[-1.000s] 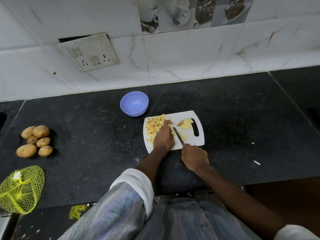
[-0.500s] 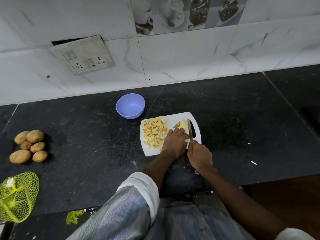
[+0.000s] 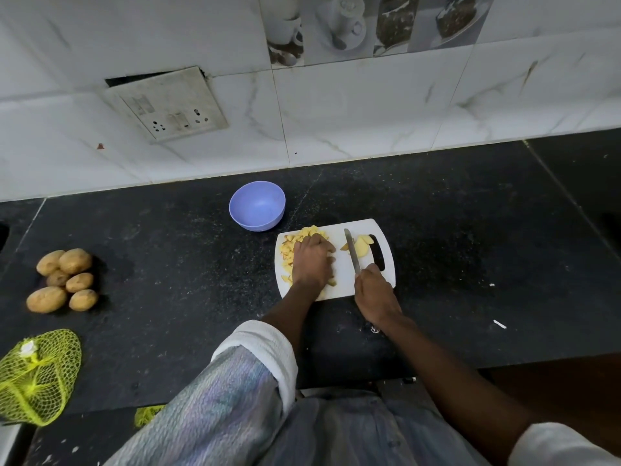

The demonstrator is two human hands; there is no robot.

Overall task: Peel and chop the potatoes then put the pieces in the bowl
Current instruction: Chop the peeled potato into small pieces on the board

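Observation:
A white cutting board (image 3: pixel 343 280) lies on the black counter. My left hand (image 3: pixel 312 264) lies palm down on the pile of chopped potato pieces (image 3: pixel 304 234) at the board's left, its fingers bent over them. My right hand (image 3: pixel 376 294) grips the handle of a knife (image 3: pixel 352 252). The blade points away from me, just left of a few potato slices (image 3: pixel 362 245) by the board's handle slot. The blue bowl (image 3: pixel 257 205) stands behind the board to the left, and I see nothing in it.
Several unpeeled potatoes (image 3: pixel 64 280) sit in a heap at the counter's left. A yellow net bag (image 3: pixel 37 375) lies at the near left edge. A switch plate (image 3: pixel 166 104) hangs on the tiled wall. Small white scraps (image 3: pixel 499 324) lie to the right.
My left hand went right toward the slices, then came back left onto the chopped pile. The knife swung from slanting across the board to pointing straight away beside the slices.

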